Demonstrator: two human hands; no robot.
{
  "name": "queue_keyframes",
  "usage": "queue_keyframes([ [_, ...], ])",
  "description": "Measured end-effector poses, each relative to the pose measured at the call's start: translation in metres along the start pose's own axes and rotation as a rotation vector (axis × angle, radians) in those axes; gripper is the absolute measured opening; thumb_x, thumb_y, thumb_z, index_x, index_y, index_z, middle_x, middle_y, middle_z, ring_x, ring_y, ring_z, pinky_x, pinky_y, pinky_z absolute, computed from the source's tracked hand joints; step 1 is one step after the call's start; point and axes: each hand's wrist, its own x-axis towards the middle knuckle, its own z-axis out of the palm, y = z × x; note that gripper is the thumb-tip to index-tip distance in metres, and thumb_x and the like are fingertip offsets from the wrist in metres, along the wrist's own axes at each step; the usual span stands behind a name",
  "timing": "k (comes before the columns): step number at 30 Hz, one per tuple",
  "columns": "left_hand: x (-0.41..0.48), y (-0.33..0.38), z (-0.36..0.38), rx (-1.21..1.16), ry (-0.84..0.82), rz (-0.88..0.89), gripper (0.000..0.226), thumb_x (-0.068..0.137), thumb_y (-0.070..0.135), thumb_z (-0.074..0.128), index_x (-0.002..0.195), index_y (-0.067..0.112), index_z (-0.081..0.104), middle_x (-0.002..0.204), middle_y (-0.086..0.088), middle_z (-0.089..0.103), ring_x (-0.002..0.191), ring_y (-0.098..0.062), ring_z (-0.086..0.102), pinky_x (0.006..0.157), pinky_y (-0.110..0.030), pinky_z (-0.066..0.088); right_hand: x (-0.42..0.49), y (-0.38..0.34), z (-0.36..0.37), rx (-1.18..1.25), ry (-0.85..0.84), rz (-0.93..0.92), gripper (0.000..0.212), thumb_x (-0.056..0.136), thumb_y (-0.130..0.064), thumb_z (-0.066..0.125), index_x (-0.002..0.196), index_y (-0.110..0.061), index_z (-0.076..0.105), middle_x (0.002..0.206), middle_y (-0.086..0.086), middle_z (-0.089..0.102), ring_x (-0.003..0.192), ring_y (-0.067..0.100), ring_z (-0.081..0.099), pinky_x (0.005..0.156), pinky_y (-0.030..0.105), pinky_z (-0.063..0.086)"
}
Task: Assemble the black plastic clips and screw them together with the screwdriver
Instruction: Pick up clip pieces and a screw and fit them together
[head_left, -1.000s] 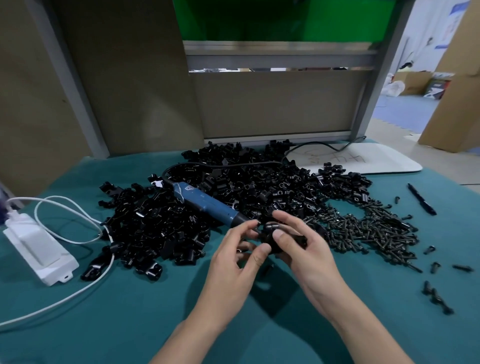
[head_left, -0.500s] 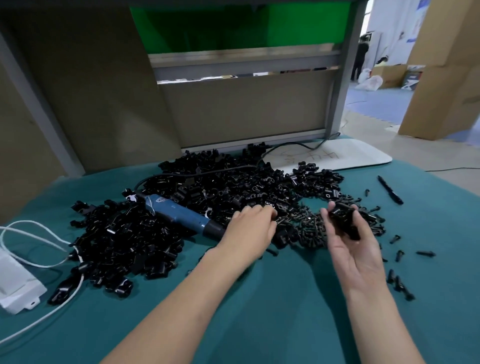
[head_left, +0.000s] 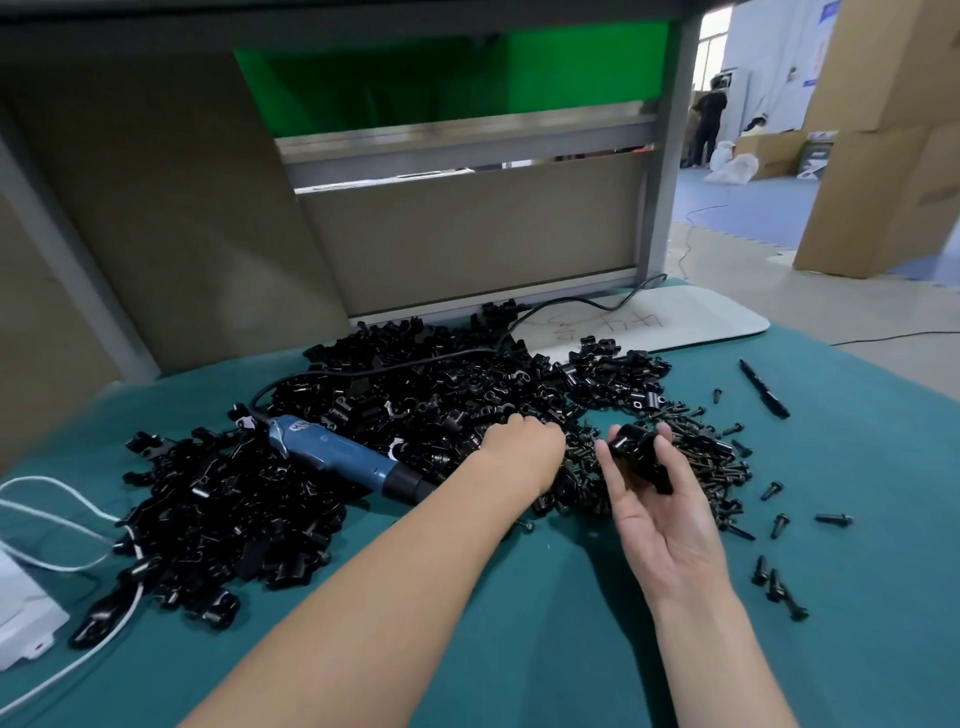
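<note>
A big heap of black plastic clips (head_left: 415, 405) covers the middle of the teal table (head_left: 545, 623). My right hand (head_left: 660, 514), palm up, holds an assembled black clip (head_left: 641, 457) between thumb and fingertips. My left hand (head_left: 524, 452) reaches into the pile of black screws (head_left: 582, 467) beside the clips; its fingertips are hidden among them, so what they hold cannot be seen. The blue electric screwdriver (head_left: 343, 457) lies on the heap just left of my left wrist, tip toward me.
Loose screws (head_left: 774, 582) are scattered at the right. A black pen (head_left: 763, 389) lies at far right and a white board (head_left: 654, 322) behind the heap. A white power adapter (head_left: 26, 613) with white cable sits at the left edge. Partition panels stand behind the table.
My hands have parted: the right hand carried the clip to the right and turned palm up, and the left hand reached forward into the screw pile. The view has shifted.
</note>
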Motion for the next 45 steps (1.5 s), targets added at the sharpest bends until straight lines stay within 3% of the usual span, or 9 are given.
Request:
queue_keyframes([
  [5, -0.013, -0.01, 0.002, -0.184, 0.129, 0.062, 0.026, 0.1, 0.011, 0.05, 0.125, 0.012, 0.054, 0.127, -0.008, 0.058, 0.12, -0.028, 0.052, 0.094, -0.043, 0.045, -0.006, 0.003, 0.002, -0.034, -0.006, 0.022, 0.009, 0.078, -0.008, 0.072, 0.079, -0.013, 0.079, 0.116, 0.026, 0.067, 0.11, 0.03, 0.07, 0.073, 0.042, 0.065],
  [10, -0.06, -0.029, 0.007, -0.917, 0.453, 0.058, 0.017, 0.102, 0.019, 0.052, 0.114, 0.026, 0.063, 0.1, 0.009, 0.064, 0.084, 0.002, 0.056, 0.078, -0.015, 0.044, -0.009, 0.022, 0.004, -0.256, -0.111, 0.068, 0.026, 0.08, -0.008, 0.069, 0.105, -0.011, 0.069, 0.103, 0.023, 0.076, 0.095, 0.031, 0.077, 0.07, 0.04, 0.065],
  [17, -0.141, -0.058, 0.061, -1.435, 0.648, -0.119, 0.028, 0.102, 0.011, 0.055, 0.106, 0.031, 0.074, 0.093, 0.018, 0.072, 0.087, 0.002, 0.064, 0.079, -0.012, 0.048, -0.019, 0.072, 0.001, -0.676, -0.29, 0.218, 0.04, 0.077, -0.009, 0.075, 0.116, -0.006, 0.072, 0.116, 0.027, 0.071, 0.106, 0.038, 0.073, 0.079, 0.048, 0.062],
  [21, -0.152, -0.06, 0.083, -1.486, 0.715, -0.204, 0.028, 0.1, 0.017, 0.059, 0.104, 0.041, 0.074, 0.098, 0.015, 0.074, 0.089, -0.004, 0.068, 0.081, -0.016, 0.052, -0.021, 0.085, -0.002, -0.812, -0.352, 0.184, 0.03, 0.077, -0.012, 0.076, 0.107, -0.015, 0.079, 0.111, 0.013, 0.07, 0.106, 0.028, 0.073, 0.082, 0.047, 0.062],
  [26, -0.151, -0.06, 0.089, -1.491, 0.717, -0.24, 0.021, 0.099, 0.024, 0.062, 0.1, 0.044, 0.069, 0.09, 0.012, 0.075, 0.085, -0.006, 0.07, 0.08, -0.022, 0.055, -0.024, 0.09, -0.005, -0.931, -0.407, 0.143, 0.024, 0.088, -0.011, 0.077, 0.111, -0.02, 0.077, 0.105, 0.004, 0.075, 0.106, 0.031, 0.073, 0.088, 0.047, 0.06],
  [31, -0.15, -0.065, 0.093, -1.447, 0.727, -0.207, 0.015, 0.098, 0.026, 0.065, 0.1, 0.041, 0.07, 0.095, 0.012, 0.073, 0.092, -0.008, 0.068, 0.081, -0.02, 0.052, -0.025, 0.092, -0.006, -1.092, -0.436, 0.096, 0.031, 0.083, -0.021, 0.075, 0.113, -0.028, 0.077, 0.109, 0.001, 0.073, 0.103, 0.024, 0.072, 0.088, 0.04, 0.06],
  [35, -0.148, -0.065, 0.092, -1.385, 0.79, -0.198, 0.013, 0.096, 0.023, 0.068, 0.096, 0.035, 0.073, 0.096, 0.012, 0.069, 0.095, -0.012, 0.067, 0.08, -0.016, 0.049, -0.028, 0.091, -0.007, -1.237, -0.502, -0.009, 0.029, 0.095, -0.013, 0.072, 0.113, -0.036, 0.075, 0.113, -0.009, 0.074, 0.107, 0.015, 0.071, 0.084, 0.027, 0.06],
  [39, -0.149, -0.065, 0.094, -1.531, 0.722, -0.263, 0.008, 0.095, 0.028, 0.069, 0.097, 0.035, 0.071, 0.087, 0.013, 0.072, 0.083, -0.005, 0.067, 0.078, -0.022, 0.052, -0.029, 0.091, -0.008, -1.396, -0.572, -0.073, 0.032, 0.097, -0.015, 0.07, 0.111, -0.044, 0.073, 0.114, -0.02, 0.072, 0.105, 0.001, 0.068, 0.08, 0.013, 0.053],
  [45, -0.152, -0.065, 0.09, -1.561, 0.71, -0.188, 0.007, 0.096, 0.032, 0.066, 0.091, 0.035, 0.068, 0.082, 0.013, 0.071, 0.074, -0.003, 0.061, 0.073, -0.022, 0.049, -0.027, 0.091, -0.009, -1.33, -0.568, -0.052, 0.028, 0.089, -0.027, 0.074, 0.114, -0.041, 0.073, 0.116, -0.016, 0.072, 0.107, 0.007, 0.07, 0.082, 0.02, 0.057],
])
